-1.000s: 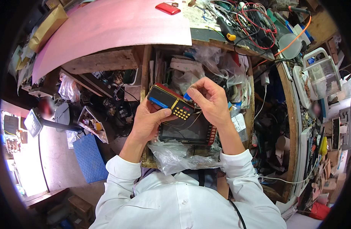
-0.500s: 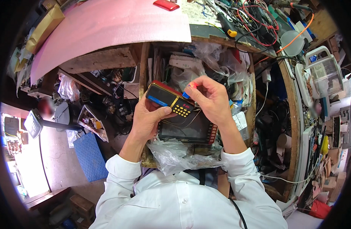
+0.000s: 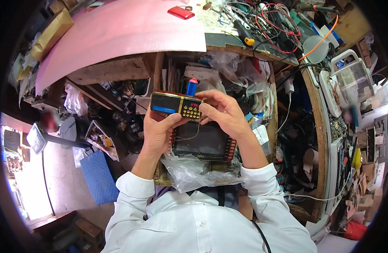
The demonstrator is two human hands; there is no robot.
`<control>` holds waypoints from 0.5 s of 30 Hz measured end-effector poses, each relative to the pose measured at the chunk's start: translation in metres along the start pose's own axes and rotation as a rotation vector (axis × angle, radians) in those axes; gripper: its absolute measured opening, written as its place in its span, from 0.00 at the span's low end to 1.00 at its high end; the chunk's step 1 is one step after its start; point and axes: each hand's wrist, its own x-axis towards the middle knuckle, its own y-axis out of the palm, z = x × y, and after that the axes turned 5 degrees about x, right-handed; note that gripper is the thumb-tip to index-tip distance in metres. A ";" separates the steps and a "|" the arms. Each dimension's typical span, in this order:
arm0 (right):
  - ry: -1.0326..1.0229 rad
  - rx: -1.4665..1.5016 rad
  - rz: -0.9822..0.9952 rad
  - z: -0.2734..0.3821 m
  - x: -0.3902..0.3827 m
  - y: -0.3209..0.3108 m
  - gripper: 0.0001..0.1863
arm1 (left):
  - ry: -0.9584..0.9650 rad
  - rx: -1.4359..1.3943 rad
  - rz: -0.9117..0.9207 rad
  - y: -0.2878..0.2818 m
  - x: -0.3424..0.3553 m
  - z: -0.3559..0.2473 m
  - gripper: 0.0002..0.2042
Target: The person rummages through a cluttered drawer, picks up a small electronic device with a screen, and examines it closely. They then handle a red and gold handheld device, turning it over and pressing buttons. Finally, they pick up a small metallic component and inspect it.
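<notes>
My left hand (image 3: 159, 130) grips a small portable radio (image 3: 166, 102) by its left end, thumb on the front edge. The radio has a dark speaker panel, a blue label, gold keys, a lit red display and a red-and-gold rim. From its top edge a blue USB stick (image 3: 192, 87) with a red tip stands up. My right hand (image 3: 222, 110) closes round the radio's right end, thumb and fingers at the corner. A thin cord (image 3: 197, 130) hangs from that end. Below lies a larger dark-screened player (image 3: 201, 143) with red side buttons.
An open drawer under the player holds clear plastic bags (image 3: 194, 175) and papers. On the bench above are a pink sheet (image 3: 130, 29), a red case (image 3: 181, 12), a screwdriver (image 3: 244, 33) and tangled red and black leads (image 3: 282, 25). A clear box (image 3: 354, 76) stands at right.
My right hand has let go of the blue USB stick, now upright at the radio's top, and moved down to the radio's right end. The radio has turned more level.
</notes>
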 end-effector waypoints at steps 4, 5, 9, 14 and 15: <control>-0.054 0.039 -0.042 -0.003 0.000 0.001 0.19 | 0.096 0.016 -0.001 0.013 0.000 -0.009 0.36; -0.062 0.039 -0.055 -0.003 0.000 0.001 0.19 | 0.107 0.039 0.002 0.016 0.000 -0.011 0.38; -0.105 0.117 -0.147 -0.004 0.000 0.004 0.15 | 0.179 0.191 0.031 0.016 0.012 -0.020 0.42; -0.117 0.214 -0.207 -0.009 0.003 -0.001 0.09 | 0.213 0.306 0.078 0.009 0.027 -0.020 0.41; -0.117 0.225 -0.209 -0.010 0.003 -0.003 0.08 | 0.193 0.302 0.081 0.009 0.028 -0.019 0.41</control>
